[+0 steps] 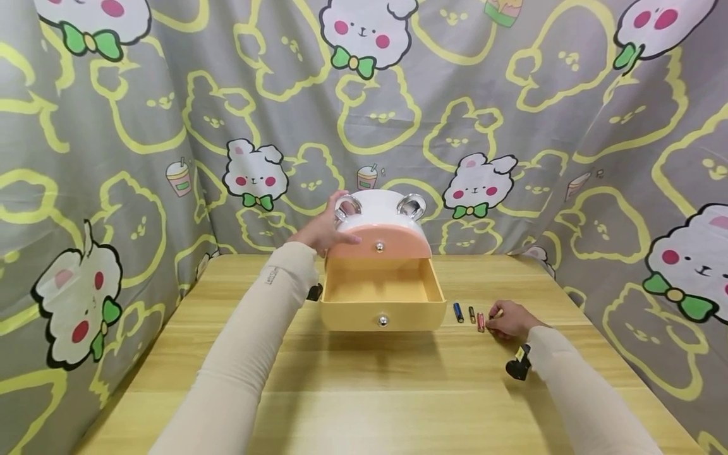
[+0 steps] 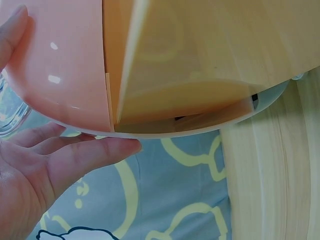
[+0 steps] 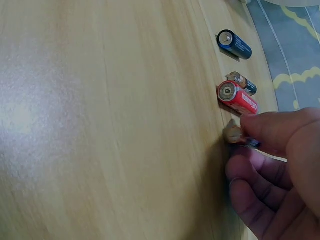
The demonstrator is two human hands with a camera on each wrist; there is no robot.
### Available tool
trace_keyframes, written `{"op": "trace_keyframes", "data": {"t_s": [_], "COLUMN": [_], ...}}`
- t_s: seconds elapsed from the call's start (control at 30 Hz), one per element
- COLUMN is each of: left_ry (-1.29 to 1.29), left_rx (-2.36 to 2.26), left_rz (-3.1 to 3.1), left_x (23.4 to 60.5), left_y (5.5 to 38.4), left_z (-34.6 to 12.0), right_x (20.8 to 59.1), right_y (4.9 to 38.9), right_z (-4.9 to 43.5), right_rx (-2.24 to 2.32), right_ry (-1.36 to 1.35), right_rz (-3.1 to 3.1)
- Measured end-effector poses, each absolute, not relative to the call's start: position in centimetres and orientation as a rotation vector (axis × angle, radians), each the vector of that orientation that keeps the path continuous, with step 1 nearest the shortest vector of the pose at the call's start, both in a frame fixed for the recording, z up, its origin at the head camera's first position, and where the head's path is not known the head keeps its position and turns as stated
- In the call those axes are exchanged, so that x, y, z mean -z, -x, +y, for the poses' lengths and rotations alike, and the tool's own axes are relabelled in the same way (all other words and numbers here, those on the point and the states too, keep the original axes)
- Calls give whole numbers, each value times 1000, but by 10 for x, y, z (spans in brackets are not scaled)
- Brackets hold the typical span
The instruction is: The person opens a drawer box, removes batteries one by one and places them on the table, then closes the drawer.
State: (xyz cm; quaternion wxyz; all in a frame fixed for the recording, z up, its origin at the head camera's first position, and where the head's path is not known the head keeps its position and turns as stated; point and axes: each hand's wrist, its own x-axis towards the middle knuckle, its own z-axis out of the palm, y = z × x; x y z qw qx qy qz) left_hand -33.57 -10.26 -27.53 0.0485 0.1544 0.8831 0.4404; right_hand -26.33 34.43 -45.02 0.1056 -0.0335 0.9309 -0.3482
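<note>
A small storage box point(image 1: 382, 210) has a white domed top with two silvery ears, a pink upper drawer point(image 1: 398, 239) and a yellow lower drawer point(image 1: 352, 317) pulled out. My left hand point(image 1: 324, 230) holds the box at its left side, with the thumb on the pink front and the fingers along the side, as the left wrist view shows. To the right, my right hand point(image 1: 510, 320) pinches a small battery point(image 3: 233, 134) low over the table, partly hidden by the fingers. Beside it lie a red battery point(image 3: 241, 98), a slim dark battery point(image 3: 243, 83) and a blue battery point(image 3: 235, 44).
The wooden table point(image 1: 387, 404) carries the box near its back edge. A grey curtain point(image 1: 307, 120) with cartoon rabbits hangs behind and on both sides. A black wrist device point(image 1: 519, 363) sits below the right sleeve.
</note>
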Motion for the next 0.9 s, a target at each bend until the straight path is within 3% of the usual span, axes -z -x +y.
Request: {"op": "trace_keyframes", "data": {"t_s": [0.67,0.9], "left_ry": [-405,-502], "left_rx": [-1455,-1072], "left_rz": [2579,2839], "left_x": [271,260], "left_y": [339,334], "left_z": [-100,-101], "right_x": [444,421], "right_y": [263,255], "right_z": [350,337], "right_rx": [976,974], "right_ry": [122,193], "right_rz": [2794,2902]}}
